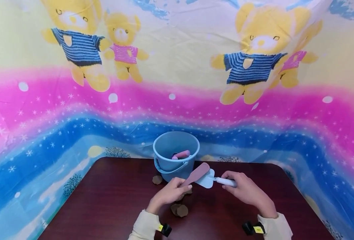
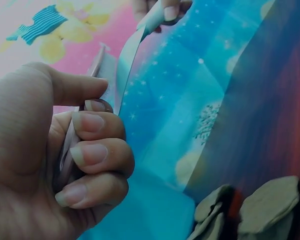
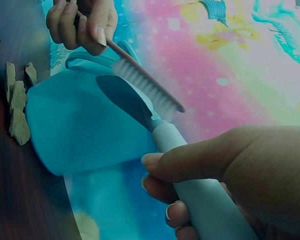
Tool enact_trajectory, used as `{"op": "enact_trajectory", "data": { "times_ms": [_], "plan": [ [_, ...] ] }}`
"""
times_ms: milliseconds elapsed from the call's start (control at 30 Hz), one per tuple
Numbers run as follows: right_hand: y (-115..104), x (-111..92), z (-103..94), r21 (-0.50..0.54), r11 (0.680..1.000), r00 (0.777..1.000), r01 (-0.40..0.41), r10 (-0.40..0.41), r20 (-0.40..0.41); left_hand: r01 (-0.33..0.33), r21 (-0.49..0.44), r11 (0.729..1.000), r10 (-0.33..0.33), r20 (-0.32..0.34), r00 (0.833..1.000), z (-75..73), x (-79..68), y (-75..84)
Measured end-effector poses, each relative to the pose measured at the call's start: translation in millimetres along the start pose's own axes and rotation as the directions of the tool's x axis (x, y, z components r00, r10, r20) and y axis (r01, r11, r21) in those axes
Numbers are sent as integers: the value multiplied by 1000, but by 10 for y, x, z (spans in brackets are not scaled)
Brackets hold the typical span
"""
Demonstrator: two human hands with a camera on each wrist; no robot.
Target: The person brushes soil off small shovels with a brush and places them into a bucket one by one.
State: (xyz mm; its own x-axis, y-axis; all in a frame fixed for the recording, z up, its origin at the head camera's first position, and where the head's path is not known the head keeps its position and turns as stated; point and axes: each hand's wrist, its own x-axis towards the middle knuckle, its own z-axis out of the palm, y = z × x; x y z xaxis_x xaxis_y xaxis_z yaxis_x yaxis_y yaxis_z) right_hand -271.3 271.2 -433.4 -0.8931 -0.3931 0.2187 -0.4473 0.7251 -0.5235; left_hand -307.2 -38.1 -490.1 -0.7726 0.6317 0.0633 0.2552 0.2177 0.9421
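Observation:
My left hand (image 1: 170, 192) grips a pink brush (image 1: 199, 171) by its handle, fingers curled round it in the left wrist view. A hand trowel with a pale blue blade (image 1: 207, 181) and white handle (image 3: 197, 200) is held in my right hand (image 1: 246, 188). In the right wrist view the brush's white bristles (image 3: 145, 86) lie along the trowel blade; whether they touch I cannot tell. Both tools are over the table, just in front of a blue bucket (image 1: 168, 164). Inside the bucket lies a pink-handled object (image 1: 182, 154), partly hidden.
Several flat brown pieces (image 1: 182, 210) lie on the dark wooden table (image 1: 111, 200), some partly under my left hand. Another brown piece (image 1: 157, 180) is beside the bucket's base. Behind the table hangs a bear-print cloth (image 1: 177, 110).

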Motion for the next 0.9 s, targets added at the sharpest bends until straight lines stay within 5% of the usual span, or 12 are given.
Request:
{"op": "enact_trajectory", "data": {
  "times_ms": [400, 900],
  "plan": [
    [5, 49, 110, -51, 999, 1000, 0, 0, 3, 9, 6, 1000, -9, 32, 999, 248, 76, 38],
    [6, 32, 66, -68, 997, 1000, -26, 25, -15, 24, 21, 1000, -24, 20, 1000, 239, 81, -13]
  ]
}}
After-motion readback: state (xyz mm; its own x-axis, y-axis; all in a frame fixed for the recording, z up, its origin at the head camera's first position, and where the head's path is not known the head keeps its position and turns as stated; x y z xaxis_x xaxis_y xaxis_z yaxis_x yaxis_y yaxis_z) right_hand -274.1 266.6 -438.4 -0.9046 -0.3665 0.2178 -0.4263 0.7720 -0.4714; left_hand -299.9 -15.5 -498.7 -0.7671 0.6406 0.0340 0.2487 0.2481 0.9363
